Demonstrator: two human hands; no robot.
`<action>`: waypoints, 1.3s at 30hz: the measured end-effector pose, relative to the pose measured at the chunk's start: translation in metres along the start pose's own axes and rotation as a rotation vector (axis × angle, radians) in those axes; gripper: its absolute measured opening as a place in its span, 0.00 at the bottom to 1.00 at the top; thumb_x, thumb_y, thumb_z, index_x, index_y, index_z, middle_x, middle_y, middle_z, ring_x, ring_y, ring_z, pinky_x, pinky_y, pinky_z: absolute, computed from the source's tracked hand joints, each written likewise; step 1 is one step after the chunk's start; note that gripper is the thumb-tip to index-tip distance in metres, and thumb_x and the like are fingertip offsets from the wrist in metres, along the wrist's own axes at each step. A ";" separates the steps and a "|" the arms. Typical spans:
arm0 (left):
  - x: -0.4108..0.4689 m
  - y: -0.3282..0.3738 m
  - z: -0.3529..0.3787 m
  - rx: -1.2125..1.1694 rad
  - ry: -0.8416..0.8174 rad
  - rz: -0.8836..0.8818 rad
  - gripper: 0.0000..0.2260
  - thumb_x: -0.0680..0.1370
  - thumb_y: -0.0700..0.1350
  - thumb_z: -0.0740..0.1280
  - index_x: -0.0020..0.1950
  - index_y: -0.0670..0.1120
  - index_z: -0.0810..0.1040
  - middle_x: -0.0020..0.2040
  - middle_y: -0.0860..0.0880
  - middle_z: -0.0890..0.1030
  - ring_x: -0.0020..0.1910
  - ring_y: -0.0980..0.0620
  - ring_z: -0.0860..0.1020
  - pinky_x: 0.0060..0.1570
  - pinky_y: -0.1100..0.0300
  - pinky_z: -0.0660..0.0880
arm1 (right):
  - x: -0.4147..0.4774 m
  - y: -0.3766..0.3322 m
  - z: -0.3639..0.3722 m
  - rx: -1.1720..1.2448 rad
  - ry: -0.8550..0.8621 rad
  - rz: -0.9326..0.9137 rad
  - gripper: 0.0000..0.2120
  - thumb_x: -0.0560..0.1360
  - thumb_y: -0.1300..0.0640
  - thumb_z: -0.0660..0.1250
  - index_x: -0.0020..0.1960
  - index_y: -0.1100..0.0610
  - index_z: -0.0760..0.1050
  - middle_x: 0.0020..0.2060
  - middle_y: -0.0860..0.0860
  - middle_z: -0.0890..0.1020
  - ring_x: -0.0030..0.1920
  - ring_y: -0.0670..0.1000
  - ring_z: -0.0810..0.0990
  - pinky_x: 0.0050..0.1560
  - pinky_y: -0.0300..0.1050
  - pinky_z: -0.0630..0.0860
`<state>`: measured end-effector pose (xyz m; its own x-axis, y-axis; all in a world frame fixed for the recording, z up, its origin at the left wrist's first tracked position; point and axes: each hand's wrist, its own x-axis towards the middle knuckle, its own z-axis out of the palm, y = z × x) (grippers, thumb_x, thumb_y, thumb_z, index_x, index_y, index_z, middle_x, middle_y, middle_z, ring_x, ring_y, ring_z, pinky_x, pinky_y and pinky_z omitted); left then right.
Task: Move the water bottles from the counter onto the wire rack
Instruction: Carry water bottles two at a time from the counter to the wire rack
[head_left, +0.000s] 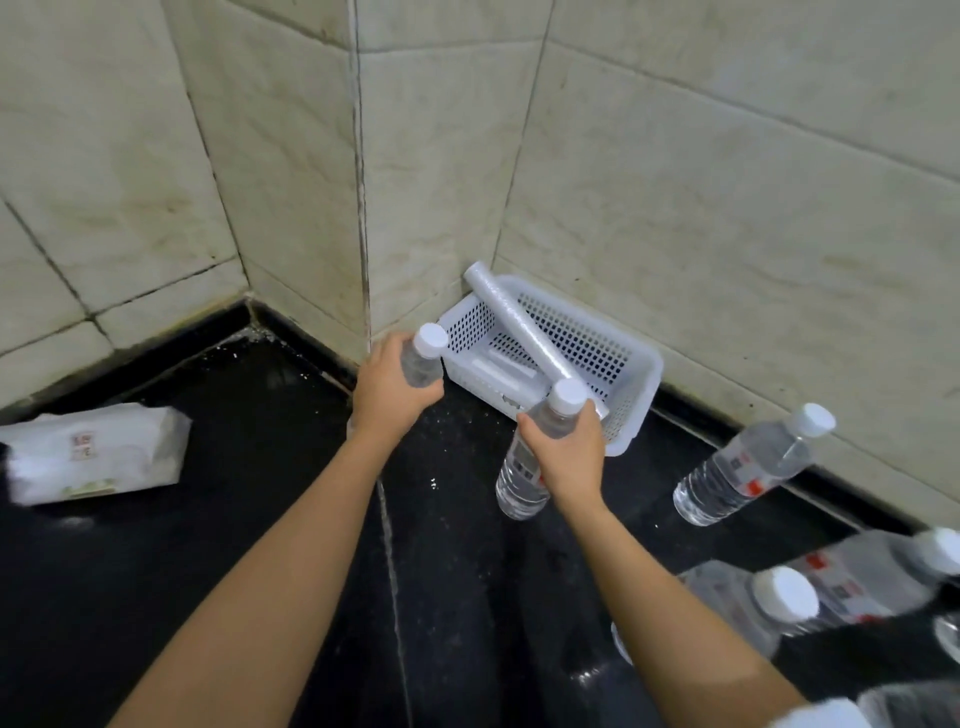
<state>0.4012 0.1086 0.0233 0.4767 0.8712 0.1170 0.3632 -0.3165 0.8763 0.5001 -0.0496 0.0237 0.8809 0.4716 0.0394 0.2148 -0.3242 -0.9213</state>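
Black stone counter (234, 571), head view, with tiled wall (727, 182) along its back edge. The left hand (395, 384) has its fingers curled closed around the shoulder of a clear water bottle (423, 358) with a white cap, near the back corner of the counter; the hand hides the bottle's body. The right hand (566, 457) wraps thumb and fingers tightly around the shoulder of a second bottle (524, 467), which is tilted; whether its base touches the counter cannot be told. Behind both hands, against the wall, a white perforated plastic basket (587, 338) holds a pale roll (519, 327) leaning out over its rim and a flat white piece (498, 364) lying on its floor. A third bottle (743, 467) stands by the back edge at right, and more bottles (769, 603) crowd the counter's right edge. Bottle labels show red and white patches; their writing is unreadable. A white soft packet (93, 452) lies near the left edge, its small red print illegible.
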 end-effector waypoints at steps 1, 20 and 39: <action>0.000 0.001 0.008 0.081 -0.049 0.009 0.25 0.66 0.46 0.72 0.60 0.49 0.69 0.57 0.47 0.74 0.55 0.44 0.73 0.55 0.48 0.72 | 0.000 -0.001 0.000 -0.003 -0.001 0.007 0.20 0.63 0.51 0.73 0.50 0.53 0.69 0.49 0.55 0.78 0.49 0.53 0.79 0.55 0.56 0.77; -0.043 0.004 -0.011 -0.153 -0.004 -0.072 0.20 0.68 0.38 0.72 0.59 0.47 0.74 0.52 0.49 0.76 0.52 0.50 0.73 0.53 0.55 0.69 | -0.016 -0.003 -0.014 -0.150 -0.079 0.001 0.23 0.63 0.54 0.74 0.51 0.51 0.65 0.51 0.51 0.76 0.51 0.49 0.74 0.49 0.42 0.70; -0.128 0.015 -0.048 -0.621 -0.632 -0.079 0.29 0.52 0.49 0.70 0.53 0.59 0.74 0.39 0.56 0.85 0.40 0.59 0.82 0.37 0.68 0.78 | -0.138 -0.013 -0.113 -0.271 -0.057 0.218 0.21 0.61 0.53 0.76 0.49 0.55 0.70 0.44 0.50 0.81 0.49 0.51 0.80 0.53 0.52 0.77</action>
<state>0.3074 0.0100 0.0437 0.8883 0.4535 -0.0733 0.0015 0.1567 0.9877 0.4236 -0.2031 0.0742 0.8950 0.4100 -0.1758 0.1352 -0.6248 -0.7690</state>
